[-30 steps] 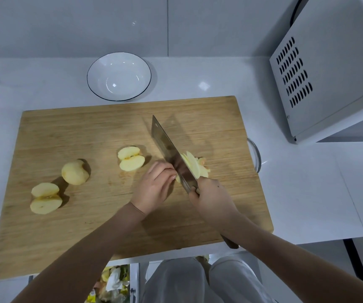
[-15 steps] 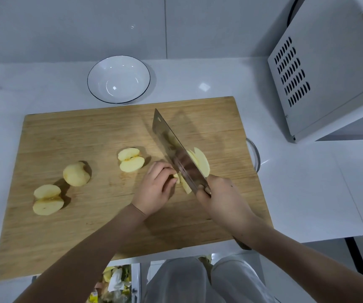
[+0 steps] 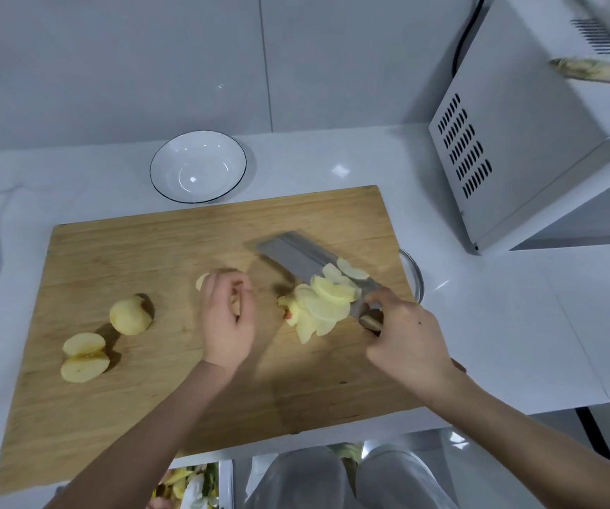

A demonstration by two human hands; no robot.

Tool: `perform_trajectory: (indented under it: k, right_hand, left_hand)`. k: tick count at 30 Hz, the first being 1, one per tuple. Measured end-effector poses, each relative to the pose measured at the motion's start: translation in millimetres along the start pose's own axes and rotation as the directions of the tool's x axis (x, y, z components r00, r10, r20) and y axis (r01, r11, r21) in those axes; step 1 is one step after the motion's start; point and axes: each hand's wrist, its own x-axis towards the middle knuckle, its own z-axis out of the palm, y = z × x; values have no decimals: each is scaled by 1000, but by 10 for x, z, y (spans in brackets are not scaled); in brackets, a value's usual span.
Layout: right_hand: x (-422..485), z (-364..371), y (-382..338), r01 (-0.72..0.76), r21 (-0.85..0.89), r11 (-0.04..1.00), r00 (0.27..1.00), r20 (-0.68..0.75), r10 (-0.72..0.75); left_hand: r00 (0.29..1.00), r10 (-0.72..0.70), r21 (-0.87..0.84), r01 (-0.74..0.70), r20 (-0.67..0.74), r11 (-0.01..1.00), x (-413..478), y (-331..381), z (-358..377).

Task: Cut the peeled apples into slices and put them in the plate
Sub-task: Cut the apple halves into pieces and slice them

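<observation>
A pale wooden cutting board (image 3: 130, 416) lay on a white counter (image 3: 498, 343) below a grey tiled wall (image 3: 149, 67). The right hand (image 3: 410, 343) clasped the steel cleaver (image 3: 292, 251), since tipped flat under thin apple slices (image 3: 329, 293); the left hand (image 3: 226, 325) had withdrawn, its grip unreadable.

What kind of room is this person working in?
Most likely a home kitchen: a wooden cutting board with apple slices lies on a white counter, a microwave-like appliance stands beside it, and the wall behind is tiled.
</observation>
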Motion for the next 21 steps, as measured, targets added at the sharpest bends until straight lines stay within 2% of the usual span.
perform_trajectory:
  k: [2, 5, 7, 11, 14, 21]
  right_hand:
    - [13, 69, 59, 10, -63, 998, 1000, -28, -12]
    - [27, 157, 86, 44, -145, 988, 995, -77, -56]
    - [41, 205, 66, 85, -202, 976, 983, -143, -115]
    - [40, 234, 33, 142, -292, 946, 958, -201, -206]
    - [39, 255, 63, 154, -301, 941, 952, -211, -224]
    - [-8, 296, 136, 116, -267, 957, 962, -212, -175]
  left_hand:
    - [1000, 14, 13, -14, 2, 1000, 42, 202, 35]
    - [960, 175, 97, -200, 219, 975, 43, 539, 236]
    - [920, 228, 137, -283, 319, 949, 44, 672, 443]
    - [900, 123, 253, -245, 419, 936, 65, 691, 798]
    - [872, 93, 242, -235, 481, 941, 25, 628, 917]
    - [903, 105, 167, -190, 417, 967, -85, 562, 921]
